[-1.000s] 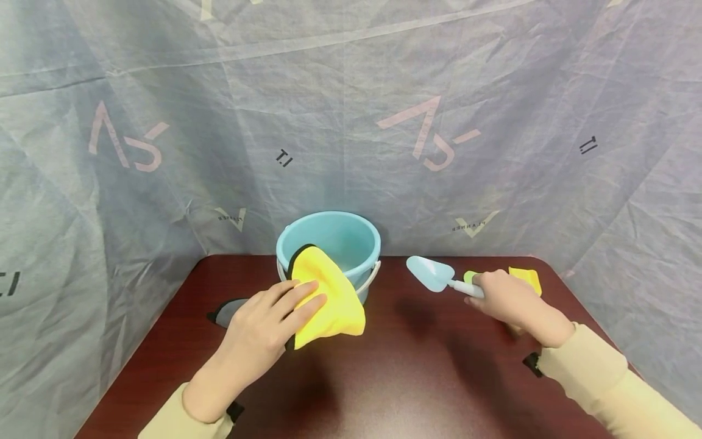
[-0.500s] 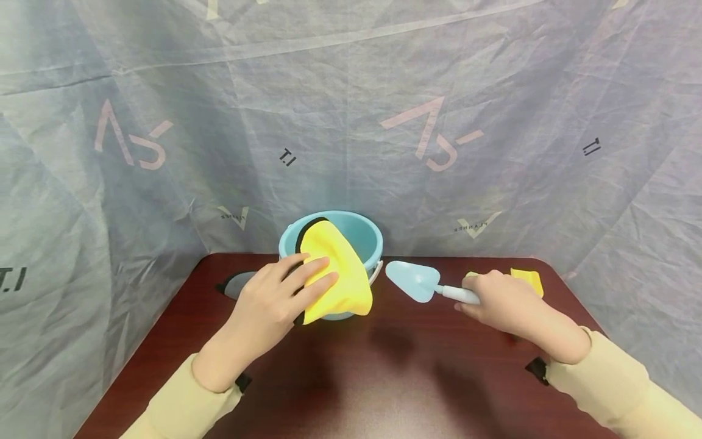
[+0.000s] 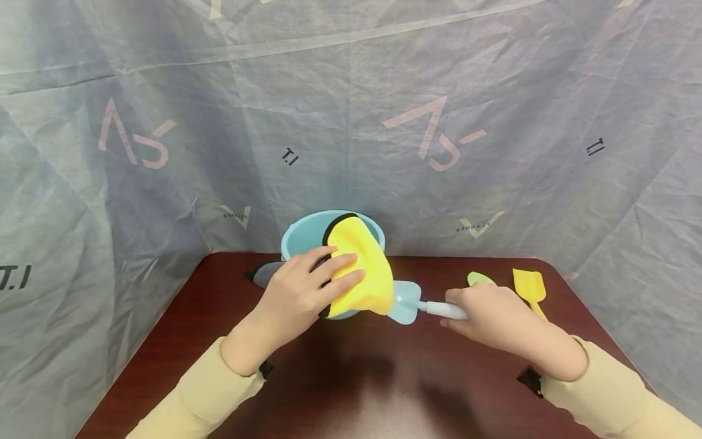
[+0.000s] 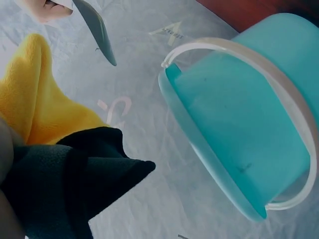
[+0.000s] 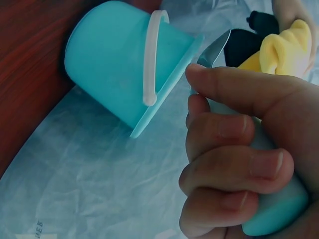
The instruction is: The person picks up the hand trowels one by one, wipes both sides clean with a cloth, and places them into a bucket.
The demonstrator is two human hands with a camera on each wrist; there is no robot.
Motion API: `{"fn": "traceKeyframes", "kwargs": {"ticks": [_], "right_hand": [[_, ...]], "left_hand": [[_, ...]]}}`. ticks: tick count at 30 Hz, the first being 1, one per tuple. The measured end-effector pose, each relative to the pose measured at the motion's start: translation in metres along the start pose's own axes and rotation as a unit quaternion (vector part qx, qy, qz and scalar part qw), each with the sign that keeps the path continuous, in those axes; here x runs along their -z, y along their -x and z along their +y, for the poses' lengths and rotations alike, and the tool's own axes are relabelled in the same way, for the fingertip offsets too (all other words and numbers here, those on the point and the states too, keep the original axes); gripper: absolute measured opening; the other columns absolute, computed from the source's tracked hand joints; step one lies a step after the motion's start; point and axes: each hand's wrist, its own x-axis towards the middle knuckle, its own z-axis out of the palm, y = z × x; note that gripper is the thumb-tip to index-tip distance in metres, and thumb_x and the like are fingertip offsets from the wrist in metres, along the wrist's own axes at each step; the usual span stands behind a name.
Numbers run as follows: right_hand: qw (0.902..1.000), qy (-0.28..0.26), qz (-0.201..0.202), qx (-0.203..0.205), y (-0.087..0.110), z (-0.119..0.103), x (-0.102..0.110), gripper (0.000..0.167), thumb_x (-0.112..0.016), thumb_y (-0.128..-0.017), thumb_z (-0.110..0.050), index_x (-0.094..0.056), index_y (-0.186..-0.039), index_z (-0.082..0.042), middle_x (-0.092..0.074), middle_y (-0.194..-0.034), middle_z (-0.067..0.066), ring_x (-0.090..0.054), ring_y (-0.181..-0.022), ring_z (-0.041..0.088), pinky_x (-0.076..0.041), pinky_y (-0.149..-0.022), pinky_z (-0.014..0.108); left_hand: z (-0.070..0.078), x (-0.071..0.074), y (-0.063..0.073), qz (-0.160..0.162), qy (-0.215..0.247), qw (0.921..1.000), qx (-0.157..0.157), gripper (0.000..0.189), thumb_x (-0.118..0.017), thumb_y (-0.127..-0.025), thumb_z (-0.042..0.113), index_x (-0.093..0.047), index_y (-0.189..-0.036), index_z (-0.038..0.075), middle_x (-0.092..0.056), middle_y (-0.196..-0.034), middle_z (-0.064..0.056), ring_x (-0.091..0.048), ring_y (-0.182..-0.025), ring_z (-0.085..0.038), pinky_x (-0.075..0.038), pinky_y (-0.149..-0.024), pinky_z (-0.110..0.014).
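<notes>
My left hand (image 3: pixel 307 289) grips a yellow cloth (image 3: pixel 364 268) with a dark edge; its dark underside (image 4: pixel 45 179) shows in the left wrist view. In my right hand (image 3: pixel 493 314) is a light blue trowel (image 3: pixel 406 302), with fingers curled round its handle (image 5: pixel 279 216). From the head, the cloth covers the end of the trowel's blade, while the left wrist view shows a gap between cloth and blade (image 4: pixel 97 32). Both are held above the table, in front of a light blue bucket (image 3: pixel 304 238), which the cloth partly hides.
Behind the left hand, a grey item (image 3: pixel 265 274) with a black edge lies on the dark red table (image 3: pixel 181 341). On the right lie a yellow toy shovel (image 3: pixel 529 285) and a green object (image 3: pixel 479 278), partly hidden by the right hand. A grey sheet (image 3: pixel 340 122) hangs behind the table.
The left hand has carried the cloth right and up, across the bucket's front. The right hand has brought the trowel left and slightly down, so its blade now meets the cloth's outline.
</notes>
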Motion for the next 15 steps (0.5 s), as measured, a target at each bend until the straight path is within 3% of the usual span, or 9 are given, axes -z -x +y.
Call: {"fn": "traceKeyframes", "kwargs": {"ticks": [8, 15], "right_hand": [[0.9978, -0.002, -0.013, 0.065, -0.003, -0.003, -0.004, 0.036, -0.080, -0.069, -0.025, -0.045, -0.062, -0.025, -0.033, -0.050, -0.014, -0.030, -0.047, 0.002, -0.028, -0.045, 0.021], [0.9973, 0.002, -0.027, 0.068, -0.004, -0.003, -0.005, 0.034, -0.080, -0.068, -0.028, -0.047, -0.063, -0.027, -0.034, -0.050, -0.015, -0.033, -0.047, 0.002, -0.027, -0.042, 0.023]], "left_hand": [[0.005, -0.010, -0.007, -0.021, 0.038, 0.9986, -0.028, 0.027, -0.064, -0.085, 0.005, -0.069, -0.107, 0.019, -0.067, -0.109, 0.001, -0.061, -0.099, -0.027, -0.052, -0.066, -0.032], [0.011, -0.015, -0.008, -0.061, 0.055, 0.9951, -0.055, 0.027, -0.071, -0.080, 0.008, -0.069, -0.103, 0.021, -0.066, -0.105, 0.004, -0.061, -0.100, -0.023, -0.050, -0.068, -0.029]]}}
